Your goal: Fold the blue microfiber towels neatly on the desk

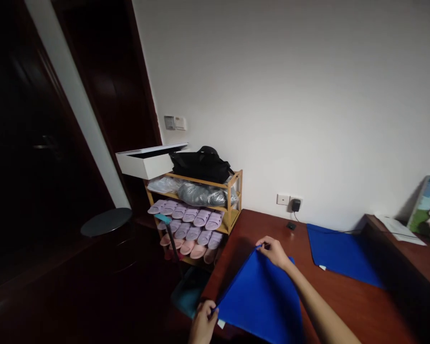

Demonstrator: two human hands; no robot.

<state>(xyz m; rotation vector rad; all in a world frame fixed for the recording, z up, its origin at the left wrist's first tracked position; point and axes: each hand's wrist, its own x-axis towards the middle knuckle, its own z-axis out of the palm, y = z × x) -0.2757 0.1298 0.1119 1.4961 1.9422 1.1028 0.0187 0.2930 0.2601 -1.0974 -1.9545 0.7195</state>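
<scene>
A blue cloth (261, 296) lies partly over the reddish-brown table (333, 306), its left edge lifted between two corners. My left hand (203, 319) pinches the near left corner at the table's edge, beside a small white tag (221, 324). At the far corner my right hand (271, 251) pinches the cloth between thumb and fingers, with the forearm reaching in from the lower right. A second blue cloth (344, 253) is spread flat on the table farther right, also with a white tag. Neither hand touches it.
Left of the table stands a wooden rack (230, 205) with rows of slippers (190, 215), a black bag (202, 165) and a white box (143, 166). A round stool (106, 222) is farther left. A black plug (295, 205) sits in the wall socket, its cable trailing right.
</scene>
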